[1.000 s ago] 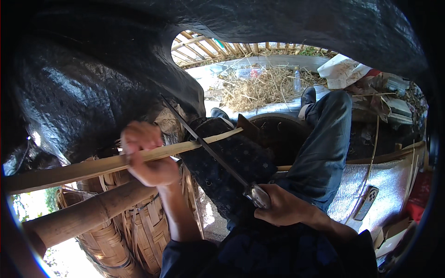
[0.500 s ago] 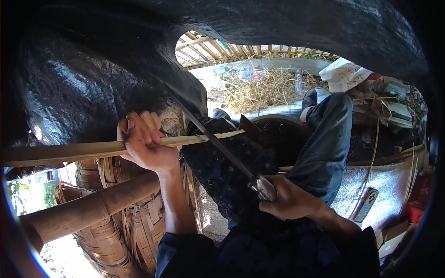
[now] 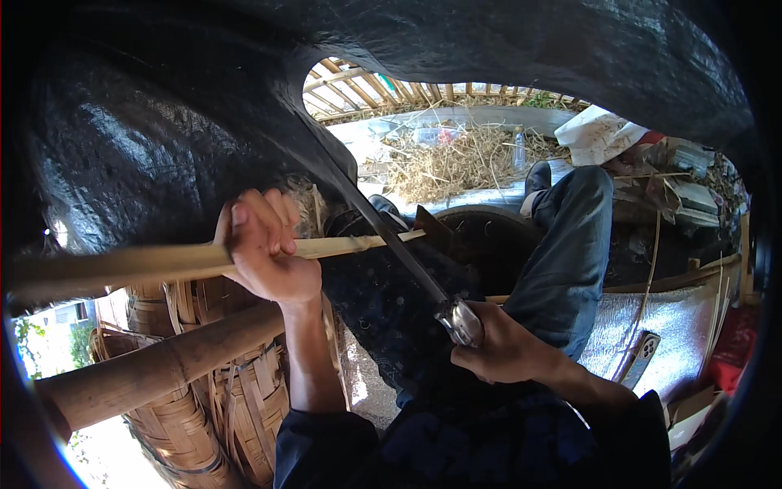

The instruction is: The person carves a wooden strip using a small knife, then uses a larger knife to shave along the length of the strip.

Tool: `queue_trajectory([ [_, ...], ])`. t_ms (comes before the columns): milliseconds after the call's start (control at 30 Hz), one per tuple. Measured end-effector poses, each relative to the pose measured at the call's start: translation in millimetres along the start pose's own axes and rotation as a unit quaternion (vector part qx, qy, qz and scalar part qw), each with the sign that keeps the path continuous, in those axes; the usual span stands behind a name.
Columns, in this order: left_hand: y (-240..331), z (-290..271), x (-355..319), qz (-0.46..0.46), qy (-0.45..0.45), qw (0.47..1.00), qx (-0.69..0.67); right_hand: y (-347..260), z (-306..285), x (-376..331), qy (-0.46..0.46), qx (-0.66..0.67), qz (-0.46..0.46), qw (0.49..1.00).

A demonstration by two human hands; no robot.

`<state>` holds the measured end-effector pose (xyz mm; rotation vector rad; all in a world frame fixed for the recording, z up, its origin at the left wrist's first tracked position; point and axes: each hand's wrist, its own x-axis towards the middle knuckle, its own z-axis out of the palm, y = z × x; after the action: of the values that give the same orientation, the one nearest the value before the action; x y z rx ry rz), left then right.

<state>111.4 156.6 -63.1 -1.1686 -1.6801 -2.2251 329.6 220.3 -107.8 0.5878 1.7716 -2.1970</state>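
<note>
My left hand (image 3: pixel 273 247) is wrapped round a long pale bamboo strip (image 3: pixel 138 265), which runs from the left edge past my fist. The strip narrows to a thin end over my dark-clothed left leg. In my right hand (image 3: pixel 513 346) is the handle of a long knife (image 3: pixel 371 213) with a shiny metal collar (image 3: pixel 462 320). Its narrow dark blade slants up and to the left, crossing the strip near its thin end. My right fingers hide most of the handle.
A thick bamboo pole (image 3: pixel 171 359) lies below my left forearm, beside woven bamboo baskets (image 3: pixel 183 432). Black plastic sheeting (image 3: pixel 521 49) hangs low above. Beyond my feet is a dry straw heap (image 3: pixel 456 159) with a clear bottle (image 3: pixel 519 149). A remote-like object (image 3: pixel 641 359) lies at right.
The blade now crosses the bamboo strip closer to its thin end. My left hand has shifted slightly to the right and still grips the strip.
</note>
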Motion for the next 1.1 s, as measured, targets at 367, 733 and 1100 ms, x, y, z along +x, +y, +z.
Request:
queue_trajectory([
  [367,-7,3,6,-0.003,0.023,0.999,-0.037,22,16,8,0.036,-0.014,-0.068,0.997],
  [733,-9,4,10,-0.009,0.040,0.998,-0.038,6,2,15,-0.079,-0.048,0.063,0.994],
  [1100,-7,11,8,-0.012,0.038,0.999,-0.031,17,18,10,-0.008,0.056,0.060,0.997],
])
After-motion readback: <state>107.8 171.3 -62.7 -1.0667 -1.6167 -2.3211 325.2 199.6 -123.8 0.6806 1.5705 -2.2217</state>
